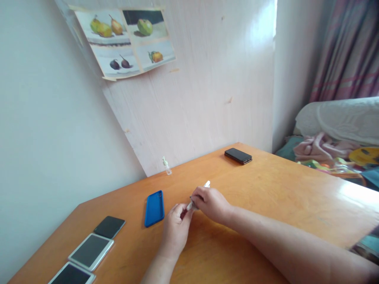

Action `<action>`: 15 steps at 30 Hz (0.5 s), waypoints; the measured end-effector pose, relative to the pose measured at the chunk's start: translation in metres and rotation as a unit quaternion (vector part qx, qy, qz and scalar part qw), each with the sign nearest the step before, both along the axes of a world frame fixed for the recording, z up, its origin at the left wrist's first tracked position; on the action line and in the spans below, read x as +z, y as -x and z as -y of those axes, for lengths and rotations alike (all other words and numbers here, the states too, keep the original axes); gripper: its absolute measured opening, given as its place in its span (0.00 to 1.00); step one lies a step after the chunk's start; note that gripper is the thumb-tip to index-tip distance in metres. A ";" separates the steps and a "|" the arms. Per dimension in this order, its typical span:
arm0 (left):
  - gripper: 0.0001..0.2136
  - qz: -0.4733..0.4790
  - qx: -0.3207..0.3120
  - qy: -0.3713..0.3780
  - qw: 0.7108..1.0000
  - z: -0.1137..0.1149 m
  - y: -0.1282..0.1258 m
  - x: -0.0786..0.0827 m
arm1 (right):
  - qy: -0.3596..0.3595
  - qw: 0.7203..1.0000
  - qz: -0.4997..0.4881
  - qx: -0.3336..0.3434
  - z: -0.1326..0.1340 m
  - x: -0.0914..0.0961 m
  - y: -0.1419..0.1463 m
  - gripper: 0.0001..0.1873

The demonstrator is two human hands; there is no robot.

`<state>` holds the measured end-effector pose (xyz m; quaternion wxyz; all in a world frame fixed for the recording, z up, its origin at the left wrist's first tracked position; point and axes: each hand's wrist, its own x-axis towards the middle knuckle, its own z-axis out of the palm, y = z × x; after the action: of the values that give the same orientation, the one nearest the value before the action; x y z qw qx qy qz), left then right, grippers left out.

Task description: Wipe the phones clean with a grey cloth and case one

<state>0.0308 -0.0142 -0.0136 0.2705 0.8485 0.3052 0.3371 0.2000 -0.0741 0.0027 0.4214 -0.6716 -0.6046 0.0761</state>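
Note:
My right hand [211,203] is closed around a thin white pen-like tool [206,184], whose upper end sticks out above the knuckles. My left hand [177,228] pinches the tool's lower end with fingers curled together. Both hands rest on the orange wooden table [266,205] near its middle. A blue phone case [154,208] lies flat just left of my left hand, not touched.
A black phone [238,156] lies at the far table edge. A small clear bottle [167,165] stands by the wall. Three phones [91,250] lie in a row at the near left edge. A bed with heaped cloth [331,150] is at the right.

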 end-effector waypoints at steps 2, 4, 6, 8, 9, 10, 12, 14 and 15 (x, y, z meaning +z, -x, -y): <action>0.09 0.003 -0.004 0.002 1.000 -0.001 0.000 0.000 | -0.004 0.999 0.015 0.040 0.002 -0.001 0.009 0.09; 0.09 0.002 -0.001 0.005 1.000 -0.001 0.000 0.000 | 0.005 1.000 0.009 0.009 0.000 0.000 0.003 0.09; 0.10 0.002 0.006 0.009 1.000 -0.002 0.000 0.000 | 0.018 0.998 -0.011 -0.062 -0.006 0.003 -0.016 0.10; 0.11 0.006 0.010 0.014 1.000 -0.002 0.001 0.000 | 0.020 0.992 -0.027 -0.118 -0.011 0.005 -0.036 0.11; 0.11 0.009 0.011 0.016 1.000 -0.002 0.001 0.000 | 0.019 0.990 -0.031 -0.134 -0.012 0.005 -0.042 0.12; 0.11 0.012 0.011 0.019 1.000 -0.003 0.000 0.000 | 0.017 0.990 -0.032 -0.139 -0.013 0.005 -0.044 0.12; 0.12 0.017 0.006 0.023 1.000 -0.002 0.000 0.000 | 0.010 0.993 -0.028 -0.115 -0.011 0.002 -0.035 0.11; 0.13 0.015 0.002 0.026 1.000 -0.002 0.000 0.000 | -0.002 0.999 -0.015 -0.050 -0.007 -0.002 -0.017 0.09; 0.13 0.011 0.001 0.025 1.000 -0.002 0.000 0.000 | -0.007 1.000 -0.007 -0.015 -0.006 -0.003 -0.009 0.09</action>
<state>0.0303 -0.0119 -0.0138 0.2946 0.8375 0.3112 0.3390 0.2088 -0.0685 -0.0007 0.4309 -0.6771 -0.5924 0.0703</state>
